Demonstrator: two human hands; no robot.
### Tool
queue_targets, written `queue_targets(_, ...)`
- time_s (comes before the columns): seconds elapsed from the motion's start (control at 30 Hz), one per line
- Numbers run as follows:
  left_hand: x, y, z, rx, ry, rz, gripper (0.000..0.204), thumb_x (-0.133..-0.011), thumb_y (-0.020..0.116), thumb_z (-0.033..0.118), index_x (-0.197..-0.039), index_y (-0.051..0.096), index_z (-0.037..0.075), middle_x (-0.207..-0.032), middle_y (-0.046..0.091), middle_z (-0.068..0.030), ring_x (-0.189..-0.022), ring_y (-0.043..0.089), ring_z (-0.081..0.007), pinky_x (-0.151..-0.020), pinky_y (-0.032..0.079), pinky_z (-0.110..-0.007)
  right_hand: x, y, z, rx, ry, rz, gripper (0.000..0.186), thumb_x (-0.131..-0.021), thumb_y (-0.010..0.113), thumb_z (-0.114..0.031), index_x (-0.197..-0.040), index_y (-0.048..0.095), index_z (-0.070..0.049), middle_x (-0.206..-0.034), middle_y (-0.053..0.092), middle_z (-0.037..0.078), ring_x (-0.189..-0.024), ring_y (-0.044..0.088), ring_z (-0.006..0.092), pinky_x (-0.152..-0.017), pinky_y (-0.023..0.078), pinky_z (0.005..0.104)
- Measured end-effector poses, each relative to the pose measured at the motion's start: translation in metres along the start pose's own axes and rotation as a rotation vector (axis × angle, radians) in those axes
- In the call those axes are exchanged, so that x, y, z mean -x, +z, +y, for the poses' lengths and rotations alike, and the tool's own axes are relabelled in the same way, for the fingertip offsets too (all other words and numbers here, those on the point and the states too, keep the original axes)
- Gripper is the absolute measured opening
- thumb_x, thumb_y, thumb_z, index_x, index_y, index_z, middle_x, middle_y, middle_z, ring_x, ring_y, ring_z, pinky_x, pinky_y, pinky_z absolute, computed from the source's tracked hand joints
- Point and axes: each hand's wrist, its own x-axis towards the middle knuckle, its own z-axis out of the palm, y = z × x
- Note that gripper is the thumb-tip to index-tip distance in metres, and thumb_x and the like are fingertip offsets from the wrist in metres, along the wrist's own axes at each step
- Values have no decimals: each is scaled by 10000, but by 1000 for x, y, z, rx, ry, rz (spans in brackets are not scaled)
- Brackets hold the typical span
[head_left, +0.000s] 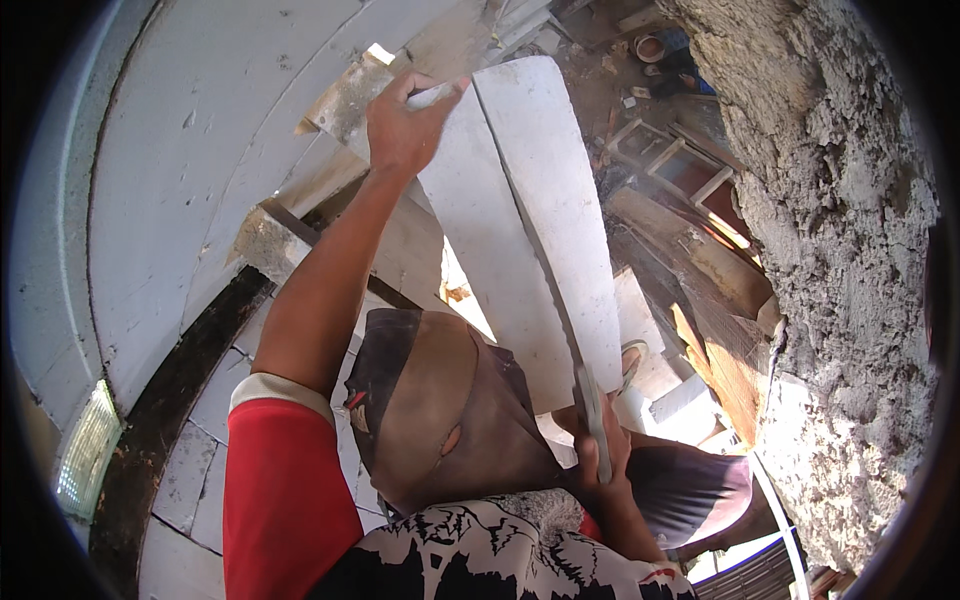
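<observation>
- Step, I judge: sawing the white block (562, 180) lengthwise, left of the rough wall (845, 250).
- My left hand (405, 130), farther from the wall, pinches the block's far edge.
- Right fingers, nearer the wall, curl round the saw (590, 400) handle.
- Block's long axis runs away from me, roughly alongside the wall; saw points likewise.
- Next move seems to want steady strokes, block held still.
</observation>
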Motion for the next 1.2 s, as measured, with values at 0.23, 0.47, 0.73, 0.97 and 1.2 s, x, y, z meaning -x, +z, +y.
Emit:
queue_targets(0.23, 3, 9, 2, -6, 6, -21, 457, -853, 895, 453, -950, 778, 21, -910, 784, -121, -874, 722, -241, -871, 552, -383, -66, 18, 29, 152, -138, 11, 633, -1093, 501, -356, -1494, 497, 135, -1330, 691, 283, -1083, 738, 412, -962, 576, 426)
queue_targets(0.47, 6, -1, -1, -11, 2, -13, 490, -847, 897, 483, -960, 780, 21, -911, 789, -116, -860, 725, -237, -851, 555, -387, 37, -7, 10, -46, -34, 40, 683, -1086, 510, -409, -1490, 498, 143, -1344, 676, 318, -1168, 732, 405, -1006, 580, 424)
queue_targets(0.73, 7, 4, 2, -43, -14, -25, 487, -846, 895, 494, -968, 787, 34, -924, 792, -120, -872, 729, -244, -857, 556, -392, -84, 31, 8, 61, -28, 4, 575, -1069, 531, -245, -1499, 498, 135, -1298, 688, 314, -1025, 739, 380, -1045, 547, 460)
queue_targets(0.97, 0, -4, -5, 3, -16, -27, 501, -843, 893, 499, -991, 791, 31, -949, 794, -132, -874, 722, -253, -873, 554, -398, 45, -8, -1, -162, 94, 8, 663, -1091, 480, -366, -1527, 455, 133, -1320, 682, 318, -1273, 666, 427, -1177, 425, 526)
queue_targets(1.2, 2, 1, 6, 14, -46, -54, 503, -847, 889, 492, -994, 773, 25, -1008, 771, -143, -991, 690, -292, -937, 532, -415, -108, 31, 29, -179, -60, -68, 591, -1061, 526, -153, -1593, 399, 72, -1445, 614, 324, -1370, 614, 420, -1131, 458, 458)
